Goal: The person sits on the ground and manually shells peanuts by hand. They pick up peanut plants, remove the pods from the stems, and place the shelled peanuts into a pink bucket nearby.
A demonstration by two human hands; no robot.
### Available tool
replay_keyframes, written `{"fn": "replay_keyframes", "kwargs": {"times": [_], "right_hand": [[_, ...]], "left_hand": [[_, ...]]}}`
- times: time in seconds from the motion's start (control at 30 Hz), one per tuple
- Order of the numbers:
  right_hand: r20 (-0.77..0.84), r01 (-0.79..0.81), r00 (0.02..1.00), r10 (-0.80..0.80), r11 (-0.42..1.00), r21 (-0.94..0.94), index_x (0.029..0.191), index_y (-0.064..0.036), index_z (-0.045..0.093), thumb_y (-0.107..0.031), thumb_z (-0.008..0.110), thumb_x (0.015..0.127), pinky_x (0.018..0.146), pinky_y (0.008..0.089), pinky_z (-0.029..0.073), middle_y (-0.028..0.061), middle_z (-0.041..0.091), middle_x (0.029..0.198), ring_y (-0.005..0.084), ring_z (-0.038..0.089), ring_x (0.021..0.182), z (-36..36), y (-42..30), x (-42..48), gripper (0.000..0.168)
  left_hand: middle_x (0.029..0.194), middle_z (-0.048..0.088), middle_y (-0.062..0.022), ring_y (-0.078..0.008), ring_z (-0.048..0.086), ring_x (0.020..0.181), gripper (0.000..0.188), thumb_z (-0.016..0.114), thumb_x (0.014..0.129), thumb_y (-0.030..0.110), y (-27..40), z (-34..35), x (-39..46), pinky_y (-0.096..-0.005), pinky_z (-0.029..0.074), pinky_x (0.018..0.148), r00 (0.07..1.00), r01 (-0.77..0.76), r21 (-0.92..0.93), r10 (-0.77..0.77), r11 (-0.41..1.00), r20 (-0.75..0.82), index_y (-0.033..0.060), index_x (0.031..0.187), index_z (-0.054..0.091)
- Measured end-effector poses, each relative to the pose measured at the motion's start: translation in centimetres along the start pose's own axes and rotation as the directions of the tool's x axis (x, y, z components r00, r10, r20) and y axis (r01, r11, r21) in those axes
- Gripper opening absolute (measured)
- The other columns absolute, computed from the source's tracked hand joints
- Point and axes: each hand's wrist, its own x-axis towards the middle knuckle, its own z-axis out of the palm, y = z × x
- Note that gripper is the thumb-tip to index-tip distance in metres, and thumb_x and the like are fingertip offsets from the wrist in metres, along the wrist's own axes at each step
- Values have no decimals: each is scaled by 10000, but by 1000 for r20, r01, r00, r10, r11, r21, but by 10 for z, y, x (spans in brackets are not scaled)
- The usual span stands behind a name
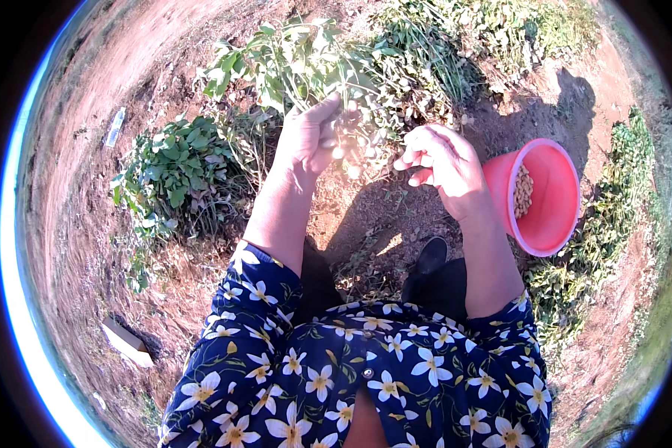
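My left hand (308,137) grips a bunch of uprooted peanut plants (297,61) by the stems, leaves pointing away from me. Pale peanut pods (340,151) dangle at the root end beside my fingers, washed out by bright sun. To the right, my right hand (445,162) hovers apart from the bunch with its fingers curled. Its palm is partly hidden, so whether it holds small pods cannot be told. Just beyond that wrist a pink plastic bucket (554,196) tilts towards the camera, with loose peanuts (522,192) inside.
A heap of pulled plants (425,61) lies ahead, and a leafy green pile (173,162) at the left. More cut greenery (599,241) runs along the right. A clear plastic bottle (115,127) and a pale block (126,343) lie on the soil. My dark shoe (431,255) shows below.
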Motion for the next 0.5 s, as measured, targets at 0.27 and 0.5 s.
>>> {"fn": "replay_keyframes", "kwargs": {"times": [0.27,0.5], "right_hand": [[53,-8,999,8,1000,-1,1050,-12,576,-244,581,947,656,262,536,42,596,943,132,601,809,7,27,23,253],[72,204,978,-197,815,-543,878,0,613,-351,617,907,622,301,476,130,642,750,173,614,681,-21,21,15,353]], "left_hand": [[876,647,-146,-211,661,689,211,602,903,95,-19,16,-12,-312,572,529,975,174,-22,-169,984,141,-28,1069,557],[797,647,-109,-223,663,706,177,567,925,121,-16,19,-13,-376,592,628,935,270,42,-272,962,226,-15,1037,582]]}}
